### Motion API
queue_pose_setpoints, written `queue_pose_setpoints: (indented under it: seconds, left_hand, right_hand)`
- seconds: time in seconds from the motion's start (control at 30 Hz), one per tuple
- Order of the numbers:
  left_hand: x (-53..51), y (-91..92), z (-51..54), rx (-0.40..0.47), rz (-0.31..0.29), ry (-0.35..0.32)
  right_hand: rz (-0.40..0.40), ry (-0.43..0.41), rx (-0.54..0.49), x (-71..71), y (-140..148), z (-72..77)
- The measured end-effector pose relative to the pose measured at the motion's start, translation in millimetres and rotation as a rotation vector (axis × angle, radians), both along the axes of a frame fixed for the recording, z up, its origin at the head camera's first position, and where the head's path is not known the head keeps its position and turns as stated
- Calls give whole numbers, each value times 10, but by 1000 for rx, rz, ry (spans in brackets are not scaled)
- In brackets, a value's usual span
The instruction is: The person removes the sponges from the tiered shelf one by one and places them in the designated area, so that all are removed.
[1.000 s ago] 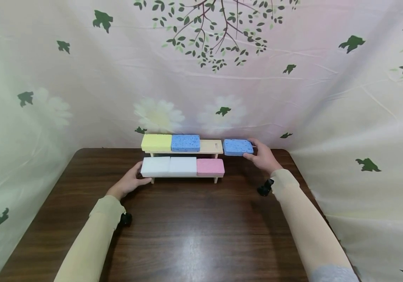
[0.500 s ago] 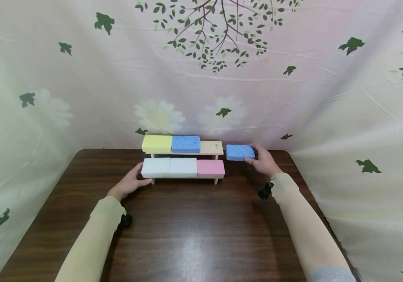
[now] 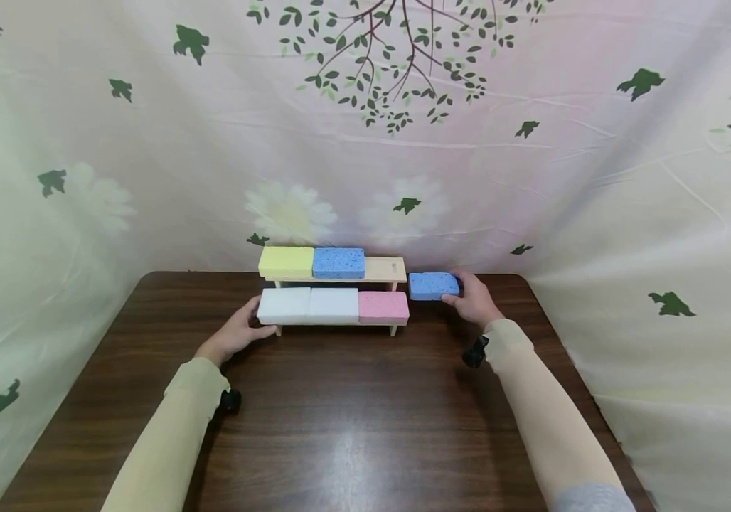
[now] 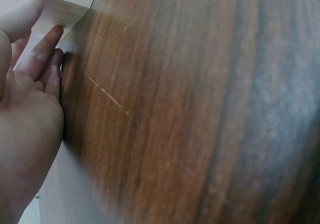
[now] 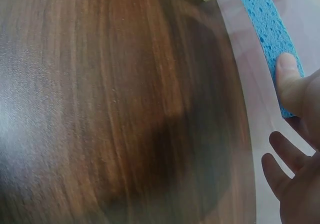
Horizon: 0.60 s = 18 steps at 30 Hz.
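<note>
My right hand (image 3: 477, 300) pinches a blue sponge (image 3: 429, 286) by its right end, thumb in front, just right of a two-step wooden stand (image 3: 386, 269). In the right wrist view the thumb presses the narrow side of that sponge (image 5: 267, 24), and two fingers hang free of it. At the lower step's left end, my left hand (image 3: 235, 331) grips the stand, thumb at the front. A yellow sponge (image 3: 286, 262) and another blue sponge (image 3: 338, 263) lie on the upper step; its right part is bare wood. Two white sponges (image 3: 308, 306) and a pink sponge (image 3: 383, 306) fill the lower step.
The stand is near the back of a dark brown wooden table (image 3: 346, 412). A patterned cloth (image 3: 365, 163) hangs close behind it and along both sides. Small black cameras (image 3: 230, 400) sit at both wrists.
My right hand has lowered the blue sponge toward the front, from beside the upper step to slightly below its level, and lately a little leftward. The left hand stays in place.
</note>
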<state>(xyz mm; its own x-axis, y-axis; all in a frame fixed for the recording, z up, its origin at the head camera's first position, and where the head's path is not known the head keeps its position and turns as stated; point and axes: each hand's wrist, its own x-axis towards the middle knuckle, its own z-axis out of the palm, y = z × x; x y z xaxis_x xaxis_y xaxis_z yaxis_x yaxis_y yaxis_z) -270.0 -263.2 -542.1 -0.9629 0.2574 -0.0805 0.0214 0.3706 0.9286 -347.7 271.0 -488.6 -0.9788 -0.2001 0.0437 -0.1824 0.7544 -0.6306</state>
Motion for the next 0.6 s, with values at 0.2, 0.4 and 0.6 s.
queue_pose_setpoints:
  seconds: [0.2,0.4,0.6]
  left_hand:
    - [-3,-1,-20,-15,4,3]
    - [-2,-6,-22,-19,5,4]
    - [-10,-13,-20,-30,11,4]
  right_hand:
    - [-6,-27,14,11,-40,-93]
    - [-7,-34,28,22,-76,-160]
    - [-8,-51,56,65,-119,-197]
